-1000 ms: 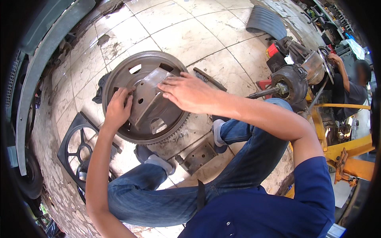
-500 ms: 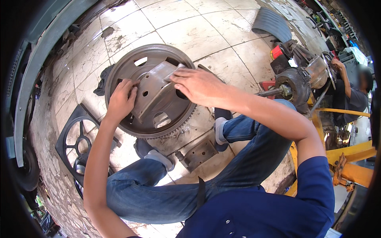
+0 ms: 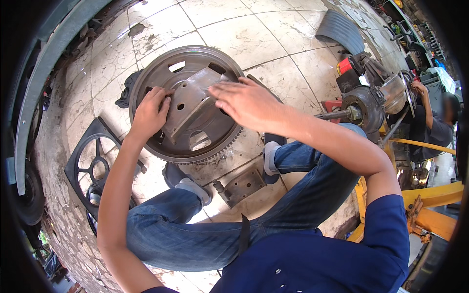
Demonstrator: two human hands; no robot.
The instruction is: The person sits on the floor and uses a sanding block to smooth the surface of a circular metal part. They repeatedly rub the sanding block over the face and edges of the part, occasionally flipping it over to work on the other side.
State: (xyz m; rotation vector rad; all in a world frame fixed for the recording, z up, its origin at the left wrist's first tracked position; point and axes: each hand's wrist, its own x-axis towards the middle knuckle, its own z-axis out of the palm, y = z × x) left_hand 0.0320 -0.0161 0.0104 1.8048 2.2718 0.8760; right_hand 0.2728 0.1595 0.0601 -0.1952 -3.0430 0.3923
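A large brown-grey flywheel (image 3: 215,141) with a toothed rim and several cutouts lies on the floor in front of me. Across its middle rests an angled metal bracket (image 3: 193,105) with holes in its face. My left hand (image 3: 152,110) grips the bracket's left edge, fingers curled over it. My right hand (image 3: 239,100) bends over the right end of the bracket, slightly blurred. Something thin and greyish shows by its fingertips, but its kind is hidden. Between my feet lies a second holed metal bracket (image 3: 242,188) with a short stub.
A black fan shroud (image 3: 78,168) leans at the left near a black cloth (image 3: 126,90). On the right stand a greasy axle assembly (image 3: 364,105) and a yellow metal frame (image 3: 435,195). A co-worker (image 3: 435,122) works beyond. A curved ribbed sheet (image 3: 340,31) lies farther off.
My right hand has shifted slightly along the bracket's right end, its fingers now blurred. My left hand keeps its hold. The whole view has moved a little.
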